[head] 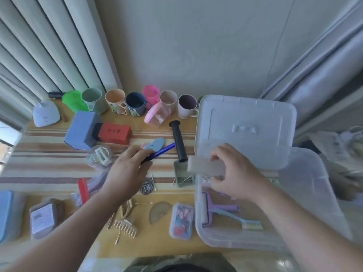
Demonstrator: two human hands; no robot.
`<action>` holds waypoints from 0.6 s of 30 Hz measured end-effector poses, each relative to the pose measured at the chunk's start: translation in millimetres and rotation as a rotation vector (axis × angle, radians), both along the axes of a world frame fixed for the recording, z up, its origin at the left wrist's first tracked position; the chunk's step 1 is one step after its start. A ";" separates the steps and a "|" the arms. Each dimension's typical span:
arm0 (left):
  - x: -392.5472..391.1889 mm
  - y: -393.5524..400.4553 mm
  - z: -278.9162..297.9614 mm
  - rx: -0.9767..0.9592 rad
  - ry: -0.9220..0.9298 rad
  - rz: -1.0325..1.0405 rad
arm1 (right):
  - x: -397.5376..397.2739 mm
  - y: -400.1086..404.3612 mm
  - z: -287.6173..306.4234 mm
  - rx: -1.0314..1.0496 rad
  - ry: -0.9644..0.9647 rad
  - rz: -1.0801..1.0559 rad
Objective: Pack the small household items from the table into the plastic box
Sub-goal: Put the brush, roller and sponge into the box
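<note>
A clear plastic box (198,228) stands at the right of the table, its lid (245,126) propped against the back rim. Inside lie a purple roller (220,207) and a light blue brush (241,220). My right hand (233,173) pinches a pale rectangular block (204,167) just above the box's left rim. My left hand (127,169) grips a blue pen (163,151) over the striped cloth at mid-table. A black-handled green tool (179,146) lies between the two hands.
A row of coloured cups (135,103) lines the back edge. A blue box (82,130), a red case (115,133), a clear tub of clips (99,157), hair claws (125,226), a small pin case (181,220) and a zip bag (84,189) are spread over the table.
</note>
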State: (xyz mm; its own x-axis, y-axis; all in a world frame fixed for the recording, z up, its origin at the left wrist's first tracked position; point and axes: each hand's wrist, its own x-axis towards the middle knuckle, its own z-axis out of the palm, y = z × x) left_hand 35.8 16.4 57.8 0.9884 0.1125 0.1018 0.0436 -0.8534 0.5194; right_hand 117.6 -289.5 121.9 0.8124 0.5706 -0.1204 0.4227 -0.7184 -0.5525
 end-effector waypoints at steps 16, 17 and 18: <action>53.6 -257.4 -39.6 0.079 0.290 -0.454 | 21.1 -238.0 -171.6 -0.365 0.563 -0.138; 54.0 -259.8 -43.4 0.108 0.326 -0.439 | 23.0 -239.0 -177.5 -0.382 0.574 -0.129; 53.9 -261.5 -48.0 0.137 0.354 -0.426 | 24.6 -239.0 -183.3 -0.403 0.582 -0.104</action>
State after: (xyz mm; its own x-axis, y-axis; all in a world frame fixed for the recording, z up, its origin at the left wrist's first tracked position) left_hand 89.6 -245.1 9.8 0.9201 -0.2944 -0.2585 -0.1676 -0.8921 0.4195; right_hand 142.2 -528.5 -61.4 0.5995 0.3136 -0.7364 0.0583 -0.9347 -0.3506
